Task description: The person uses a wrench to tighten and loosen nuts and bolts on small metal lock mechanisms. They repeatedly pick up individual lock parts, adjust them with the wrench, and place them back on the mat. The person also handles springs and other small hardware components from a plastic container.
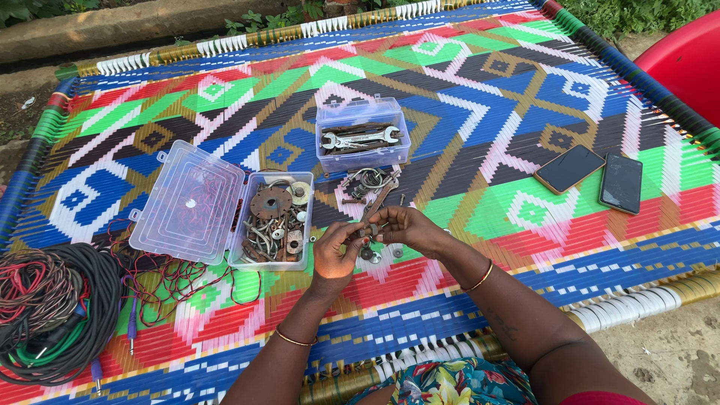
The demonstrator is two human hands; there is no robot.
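Note:
My left hand (335,255) and my right hand (407,227) meet over the middle of a brightly woven cot (480,112). Both pinch a small metal part (365,232) between their fingertips; its exact shape is too small to tell. Just beyond the hands lies a loose pile of metal hardware (369,184) with rings and bolts. Left of my left hand stands an open clear plastic box (271,221) full of rusty washers, hooks and discs, its lid (187,202) folded out flat to the left.
A second clear box (362,135) holding wrenches sits farther back. Two dark phones (568,168) (621,182) lie at the right. Coiled black and coloured cables (52,311) and thin red wire (176,281) cover the left near corner. A red plastic chair (686,60) stands at the far right.

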